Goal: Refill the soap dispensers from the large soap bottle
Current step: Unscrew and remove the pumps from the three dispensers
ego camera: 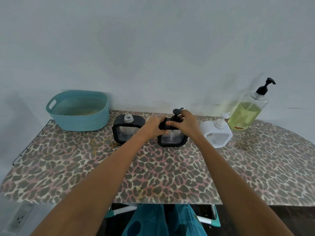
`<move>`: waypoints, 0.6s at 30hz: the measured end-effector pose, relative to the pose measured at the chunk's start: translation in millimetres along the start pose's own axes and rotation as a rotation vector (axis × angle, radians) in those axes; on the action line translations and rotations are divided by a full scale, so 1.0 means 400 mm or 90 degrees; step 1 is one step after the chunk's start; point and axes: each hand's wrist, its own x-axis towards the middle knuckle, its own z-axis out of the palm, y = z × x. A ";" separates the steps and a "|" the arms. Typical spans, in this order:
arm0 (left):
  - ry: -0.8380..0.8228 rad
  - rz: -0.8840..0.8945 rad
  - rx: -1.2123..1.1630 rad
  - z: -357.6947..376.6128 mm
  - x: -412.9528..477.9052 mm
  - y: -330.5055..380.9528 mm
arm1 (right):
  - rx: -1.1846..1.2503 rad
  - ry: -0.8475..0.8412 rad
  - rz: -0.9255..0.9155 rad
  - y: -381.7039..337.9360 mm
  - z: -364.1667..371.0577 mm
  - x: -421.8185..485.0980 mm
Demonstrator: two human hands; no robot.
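Note:
Three square dispensers stand in a row near the wall. The left black dispenser (128, 129) has no pump, and its clear threaded neck stands bare. My left hand (153, 126) grips the top left corner of the middle black dispenser (173, 137). My right hand (185, 121) curls round the collar of that dispenser's black pump (177, 112). A white dispenser (216, 133) with a white pump stands to the right. The large soap bottle (248, 111), clear with yellow-green soap and a black pump, stands at the far right against the wall.
A teal perforated basket (77, 110) sits at the back left. Everything rests on a leopard-print ironing board (153, 176) with a metal rack at its left end (29, 145). A wall socket (20, 218) shows at the lower left.

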 end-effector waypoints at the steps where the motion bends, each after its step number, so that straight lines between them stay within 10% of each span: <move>1: 0.002 0.000 0.001 0.002 0.001 0.000 | -0.021 0.038 0.000 -0.002 0.009 -0.002; 13: -0.002 0.022 0.001 0.001 0.000 -0.002 | 0.083 -0.105 0.006 0.010 -0.035 0.013; 18: -0.004 0.014 0.002 0.004 0.004 -0.004 | -0.026 0.041 -0.001 0.011 0.005 0.002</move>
